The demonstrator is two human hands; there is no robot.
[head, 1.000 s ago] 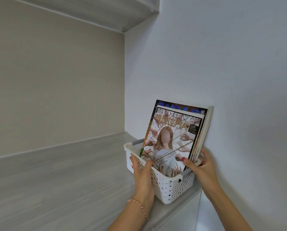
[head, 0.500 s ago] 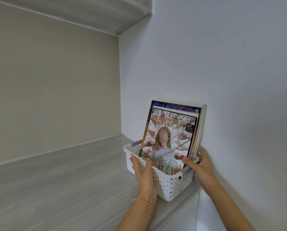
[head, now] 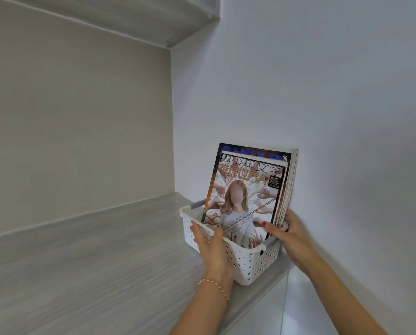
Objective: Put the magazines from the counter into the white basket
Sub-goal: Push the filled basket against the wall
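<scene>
A white perforated basket (head: pixel 252 262) stands on the grey wood-grain counter (head: pixel 93 262) near its right end, beside the white wall. Several magazines (head: pixel 248 189) stand upright in it, leaning back toward the wall; the front cover shows a figure with long hair and Chinese lettering. My left hand (head: pixel 211 247) grips the basket's near rim, thumb over the edge. My right hand (head: pixel 289 235) holds the basket's right end, its thumb pressed against the lower right of the front magazine.
A beige back wall runs along the counter's far side. An upper cabinet or shelf (head: pixel 129 18) overhangs at the top. The counter's right edge (head: pixel 281 272) drops off just beyond the basket, with a white cabinet front below.
The view has shifted slightly, so the basket sits a little lower and more to the left. Both hands keep their hold on the basket and magazines.
</scene>
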